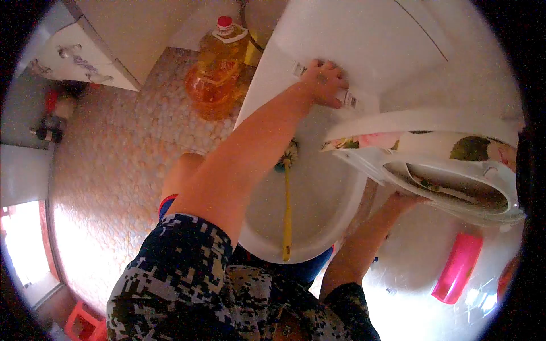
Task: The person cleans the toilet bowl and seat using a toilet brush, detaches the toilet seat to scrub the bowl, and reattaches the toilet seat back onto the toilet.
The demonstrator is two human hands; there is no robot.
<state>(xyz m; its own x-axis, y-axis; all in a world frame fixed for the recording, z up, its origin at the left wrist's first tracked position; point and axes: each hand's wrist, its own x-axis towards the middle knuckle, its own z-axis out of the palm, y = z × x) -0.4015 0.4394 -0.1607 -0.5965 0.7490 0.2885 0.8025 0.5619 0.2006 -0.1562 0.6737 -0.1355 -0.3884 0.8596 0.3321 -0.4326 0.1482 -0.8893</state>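
My left hand [325, 84] lies on the white surface behind a white oval bowl [330, 210], its fingers apart, with small printed labels on both sides of it. A brush with a yellow handle [286, 210] rests in the bowl, its bristled head partly hidden by my left forearm. On the right, my right hand [405, 202] is at the lower edge of a tilted white vessel-like object with a flowered band [438, 146] and grips it from below. That object has an oval opening facing me. The fingers of my right hand are mostly hidden behind it.
A large clear jug of orange-yellow liquid [216, 77] with a red cap stands on the pebble-patterned floor [125, 148]. A bright pink object [458, 268] lies at the lower right. White drawers or a cabinet [85, 54] stand at the upper left, and a red-orange item [84, 323] at the lower left.
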